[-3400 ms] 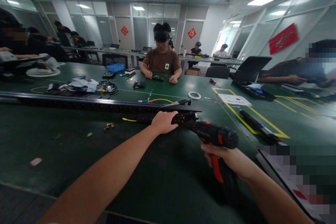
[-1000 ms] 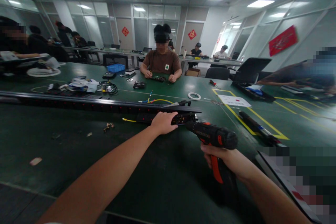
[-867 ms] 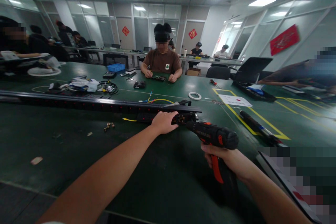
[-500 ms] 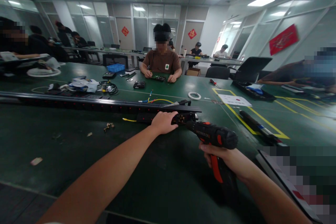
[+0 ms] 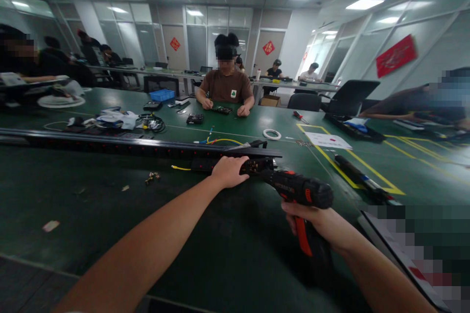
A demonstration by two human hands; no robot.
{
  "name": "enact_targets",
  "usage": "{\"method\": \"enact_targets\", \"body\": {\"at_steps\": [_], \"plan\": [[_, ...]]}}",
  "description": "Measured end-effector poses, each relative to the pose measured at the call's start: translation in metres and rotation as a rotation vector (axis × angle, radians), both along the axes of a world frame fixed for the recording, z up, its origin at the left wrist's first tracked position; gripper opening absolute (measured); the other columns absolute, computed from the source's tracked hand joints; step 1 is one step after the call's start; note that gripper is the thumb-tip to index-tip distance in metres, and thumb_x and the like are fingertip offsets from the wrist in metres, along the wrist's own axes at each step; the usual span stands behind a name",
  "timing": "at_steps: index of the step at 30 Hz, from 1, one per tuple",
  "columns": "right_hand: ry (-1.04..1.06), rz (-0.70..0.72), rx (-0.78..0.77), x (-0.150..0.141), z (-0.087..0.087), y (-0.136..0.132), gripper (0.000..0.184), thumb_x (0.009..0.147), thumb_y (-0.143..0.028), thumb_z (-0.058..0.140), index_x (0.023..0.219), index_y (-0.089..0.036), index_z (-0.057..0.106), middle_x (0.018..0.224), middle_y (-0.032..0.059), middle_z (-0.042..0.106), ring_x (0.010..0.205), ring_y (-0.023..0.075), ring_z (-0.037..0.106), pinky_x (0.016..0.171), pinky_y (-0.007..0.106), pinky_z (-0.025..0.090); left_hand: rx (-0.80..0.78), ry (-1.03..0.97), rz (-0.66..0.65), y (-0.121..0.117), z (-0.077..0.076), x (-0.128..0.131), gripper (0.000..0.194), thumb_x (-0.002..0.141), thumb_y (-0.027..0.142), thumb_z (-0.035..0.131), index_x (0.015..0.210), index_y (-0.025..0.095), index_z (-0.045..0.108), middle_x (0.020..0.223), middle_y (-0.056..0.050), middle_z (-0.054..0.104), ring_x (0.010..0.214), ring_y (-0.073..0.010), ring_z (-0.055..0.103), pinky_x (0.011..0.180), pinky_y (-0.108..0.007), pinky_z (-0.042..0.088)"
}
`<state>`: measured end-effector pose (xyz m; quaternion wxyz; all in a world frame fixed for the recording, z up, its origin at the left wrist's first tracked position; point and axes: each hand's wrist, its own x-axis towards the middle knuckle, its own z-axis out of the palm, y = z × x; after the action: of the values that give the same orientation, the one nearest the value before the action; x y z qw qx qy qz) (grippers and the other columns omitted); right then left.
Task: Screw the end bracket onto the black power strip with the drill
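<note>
Black-and-orange drill: gripped, right hand; nose at black assembly, contact unclear | left hand: clasped over assembly | brass-coloured pieces: left

The part of the black assembly beneath the left hand is covered by the palm and fingers. Beyond the right hand, the tip of the power drill is too dark and small to be made out, and the fingers around its grip are partly hidden. Left of the left hand, the long black rail is cut off by the picture's edge. Right of the right hand, the tablet-like panel is partly masked by pixelation.
</note>
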<state>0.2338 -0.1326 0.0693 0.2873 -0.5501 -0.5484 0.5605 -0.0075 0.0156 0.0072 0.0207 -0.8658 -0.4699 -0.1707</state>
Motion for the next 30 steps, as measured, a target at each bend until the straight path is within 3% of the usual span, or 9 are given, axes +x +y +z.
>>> {"method": "enact_targets", "body": {"at_steps": [15, 30], "plan": [[-0.008, 0.003, -0.005, -0.0020, 0.0035, -0.0015, 0.038, 0.075, -0.053, 0.078, 0.069, -0.019, 0.064, 0.060, -0.0005, 0.062, 0.056, 0.0162, 0.059, 0.057, 0.029, 0.047, -0.017, -0.002, 0.002, -0.0019, 0.0024, 0.0003, 0.063, 0.090, 0.054, 0.064, 0.144, 0.024, 0.051, 0.129, -0.010, 0.070, 0.118, -0.0326, 0.066, 0.100, -0.045, 0.047], [-0.034, -0.014, -0.014, -0.0010, 0.0027, -0.0026, 0.039, 0.074, -0.056, 0.077, 0.076, -0.019, 0.065, 0.063, 0.0001, 0.064, 0.059, 0.0181, 0.061, 0.058, 0.030, 0.048, 0.001, 0.010, 0.001, -0.0002, -0.0001, 0.0000, 0.064, 0.090, 0.056, 0.063, 0.144, 0.024, 0.051, 0.127, -0.010, 0.071, 0.114, -0.0318, 0.067, 0.098, -0.045, 0.048]]}}
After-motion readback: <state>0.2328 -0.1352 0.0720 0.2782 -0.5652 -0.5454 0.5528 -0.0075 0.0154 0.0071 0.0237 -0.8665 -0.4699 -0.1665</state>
